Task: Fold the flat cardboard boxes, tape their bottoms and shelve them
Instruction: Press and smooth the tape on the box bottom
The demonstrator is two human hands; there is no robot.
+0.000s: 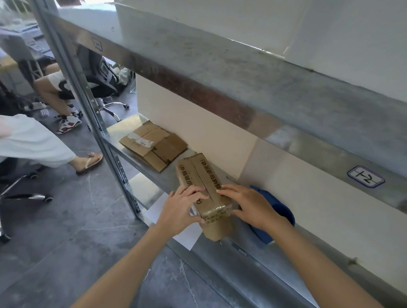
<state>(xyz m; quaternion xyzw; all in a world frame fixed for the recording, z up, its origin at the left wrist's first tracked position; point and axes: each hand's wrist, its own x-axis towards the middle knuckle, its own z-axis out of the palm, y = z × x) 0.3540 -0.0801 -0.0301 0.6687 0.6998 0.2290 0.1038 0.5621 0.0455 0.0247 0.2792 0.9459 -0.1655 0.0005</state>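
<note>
A folded brown cardboard box (202, 177) with black printed characters lies on the lower metal shelf (258, 254), its flaps closed on top. My left hand (182, 207) grips its near left corner, fingers curled over the top and thumb on the side. My right hand (249, 204) lies over the box's right side, fingers flat across the top and thumb at the near end. Further back on the same shelf lies a pile of flat cardboard boxes (154, 145) with a white label.
A blue object (277, 213) sits on the shelf behind my right hand, against the cream wall. A white sheet (185, 236) overhangs the shelf edge. An upper shelf (249, 90) juts out overhead. Left of the upright post (116, 158), seated people and wheeled chairs occupy the grey floor.
</note>
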